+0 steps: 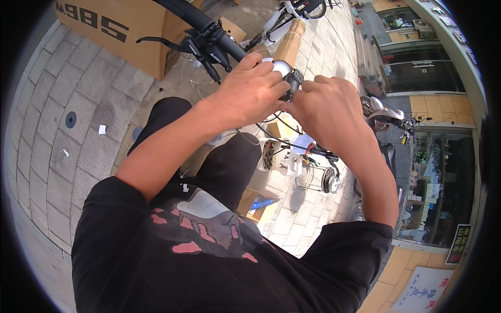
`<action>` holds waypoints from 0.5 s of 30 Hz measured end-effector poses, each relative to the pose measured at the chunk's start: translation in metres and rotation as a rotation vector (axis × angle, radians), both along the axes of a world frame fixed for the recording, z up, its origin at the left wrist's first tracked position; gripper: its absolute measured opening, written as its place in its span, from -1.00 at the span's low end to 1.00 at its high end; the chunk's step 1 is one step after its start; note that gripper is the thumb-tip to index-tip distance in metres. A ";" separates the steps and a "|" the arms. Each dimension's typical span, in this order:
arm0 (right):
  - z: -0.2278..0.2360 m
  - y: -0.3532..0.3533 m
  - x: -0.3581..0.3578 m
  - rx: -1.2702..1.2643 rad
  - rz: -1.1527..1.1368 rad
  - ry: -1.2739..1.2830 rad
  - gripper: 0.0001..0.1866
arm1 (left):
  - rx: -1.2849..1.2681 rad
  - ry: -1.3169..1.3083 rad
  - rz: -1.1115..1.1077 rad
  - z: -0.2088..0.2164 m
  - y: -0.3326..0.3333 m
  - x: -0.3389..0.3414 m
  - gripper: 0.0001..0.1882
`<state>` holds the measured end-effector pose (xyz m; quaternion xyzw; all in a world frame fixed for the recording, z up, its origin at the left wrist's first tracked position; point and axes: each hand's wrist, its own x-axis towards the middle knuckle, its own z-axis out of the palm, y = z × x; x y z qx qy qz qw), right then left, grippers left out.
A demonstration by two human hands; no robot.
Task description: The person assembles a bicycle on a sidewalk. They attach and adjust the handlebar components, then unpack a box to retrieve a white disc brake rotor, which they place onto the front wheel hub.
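Observation:
A black bicycle handlebar (229, 46) runs in from the top left, carrying a brake lever (166, 41) and a shifter with cables. At its middle is a black clamp-like part (295, 79), perhaps the stem. A rounded, shiny silver-white surface (282, 67) shows just beside it. My left hand (250, 89) is closed around the bar's middle, its fingertips against the clamp. My right hand (330, 107) is closed at the clamp's other side, fingers bent and pinched together. What the right fingertips hold is hidden. Black cables (276, 136) hang below the hands.
A large cardboard box (112, 39) stands at the upper left, and a long carton (289, 41) lies beyond the hands. Below are an open box with a blue tool (264, 203) and bike parts, including a wheel hub (330, 181). Parked two-wheelers (383, 112) and shopfronts line the right.

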<state>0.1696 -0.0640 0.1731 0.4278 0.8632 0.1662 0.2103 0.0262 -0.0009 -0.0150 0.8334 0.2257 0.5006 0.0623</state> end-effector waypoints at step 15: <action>-0.007 -0.014 -0.003 0.085 0.025 0.010 -0.55 | -0.020 0.021 -0.002 0.003 -0.002 -0.003 -0.55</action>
